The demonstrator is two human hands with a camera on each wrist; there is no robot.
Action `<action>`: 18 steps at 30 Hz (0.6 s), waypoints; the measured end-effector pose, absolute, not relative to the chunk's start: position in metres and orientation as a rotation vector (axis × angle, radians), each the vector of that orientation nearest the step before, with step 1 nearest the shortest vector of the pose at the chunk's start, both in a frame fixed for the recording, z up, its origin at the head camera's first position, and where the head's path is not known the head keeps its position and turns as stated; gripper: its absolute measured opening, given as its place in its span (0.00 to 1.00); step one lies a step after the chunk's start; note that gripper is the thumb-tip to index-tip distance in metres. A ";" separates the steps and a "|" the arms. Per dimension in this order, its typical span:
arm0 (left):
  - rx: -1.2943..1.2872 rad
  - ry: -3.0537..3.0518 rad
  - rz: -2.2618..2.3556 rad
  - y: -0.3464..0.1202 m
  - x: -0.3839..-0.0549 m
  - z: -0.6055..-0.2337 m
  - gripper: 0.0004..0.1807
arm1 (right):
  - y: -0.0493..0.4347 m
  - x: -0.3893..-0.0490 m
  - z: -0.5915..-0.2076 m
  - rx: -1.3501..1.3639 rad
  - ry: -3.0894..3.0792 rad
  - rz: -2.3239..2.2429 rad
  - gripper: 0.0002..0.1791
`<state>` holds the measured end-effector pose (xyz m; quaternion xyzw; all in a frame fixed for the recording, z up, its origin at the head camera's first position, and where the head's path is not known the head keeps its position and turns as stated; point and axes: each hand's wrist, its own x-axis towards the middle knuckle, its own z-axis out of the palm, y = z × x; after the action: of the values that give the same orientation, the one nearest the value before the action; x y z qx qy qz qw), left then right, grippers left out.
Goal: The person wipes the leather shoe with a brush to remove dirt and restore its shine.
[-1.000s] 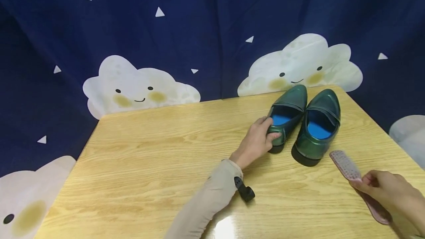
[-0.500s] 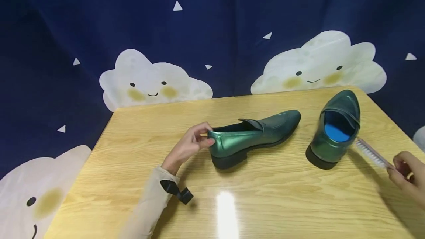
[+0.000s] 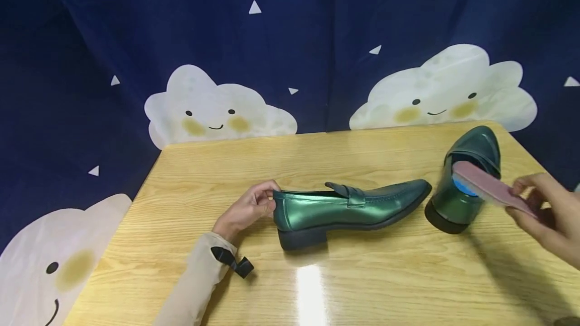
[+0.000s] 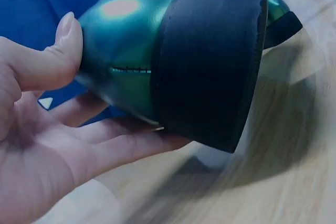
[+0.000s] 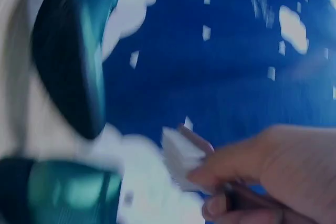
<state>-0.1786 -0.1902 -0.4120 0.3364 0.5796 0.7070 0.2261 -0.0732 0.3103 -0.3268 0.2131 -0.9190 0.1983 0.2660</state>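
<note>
By its heel end my left hand [image 3: 244, 210] grips a shiny green loafer [image 3: 326, 210], turned side-on with its toe to the right. In the left wrist view the thumb presses one side of the loafer's back, with the fingers below, near its black heel [image 4: 210, 66]. My right hand [image 3: 550, 218] pinches the handle of a pink brush [image 3: 491, 185] with pale bristles. The brush overlaps the opening of the second green loafer [image 3: 457, 213], which stands toe-away at the right with a blue insole. The right wrist view, blurred, shows the brush bristles [image 5: 181, 156] beside the thumb.
Under the shoes is a light wood table [image 3: 217, 175], with a bright glare spot near its front. Behind it hangs a navy curtain [image 3: 254, 49] printed with white clouds and triangles. A black strap [image 3: 231, 260] sits on the left sleeve.
My left hand has drawn one loafer leftward, away from the other, and turned it side-on. My right hand has raised the brush and brought it over the remaining loafer's opening.
</note>
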 end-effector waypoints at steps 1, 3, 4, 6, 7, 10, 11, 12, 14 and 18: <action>0.934 1.588 1.943 -0.190 -0.179 -0.413 0.14 | 0.294 -0.074 -0.318 0.639 -2.520 0.498 0.24; 0.933 1.571 1.937 -0.187 -0.180 -0.413 0.16 | 0.262 -0.076 -0.300 0.762 -2.600 0.409 0.28; 0.928 1.573 1.934 -0.186 -0.180 -0.413 0.17 | 0.247 -0.077 -0.294 0.820 -2.629 0.374 0.31; 0.914 1.619 1.925 -0.182 -0.180 -0.412 0.16 | 0.219 -0.080 -0.288 0.957 -2.631 0.377 0.33; 0.901 1.651 1.918 -0.179 -0.180 -0.411 0.14 | 0.206 -0.082 -0.288 1.027 -2.611 0.388 0.31; 0.904 1.790 1.889 -0.169 -0.181 -0.405 0.11 | 0.174 -0.085 -0.295 1.192 -2.514 0.390 0.23; 0.926 1.867 1.866 -0.165 -0.180 -0.403 0.11 | 0.165 -0.087 -0.298 1.226 -2.482 0.388 0.20; 0.934 1.941 1.843 -0.161 -0.179 -0.401 0.12 | 0.157 -0.088 -0.302 1.241 -2.457 0.377 0.19; 0.981 2.095 1.774 -0.154 -0.176 -0.397 0.13 | 0.145 -0.090 -0.307 1.230 -2.450 0.356 0.17; 1.099 2.419 1.545 -0.147 -0.165 -0.386 0.14 | 0.132 -0.093 -0.309 1.187 -2.458 0.259 0.16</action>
<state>-0.1654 -0.1474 -0.3864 0.3572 0.7866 0.5025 0.0340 -0.0929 0.1322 -0.3092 0.4244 -0.8786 0.0925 0.1983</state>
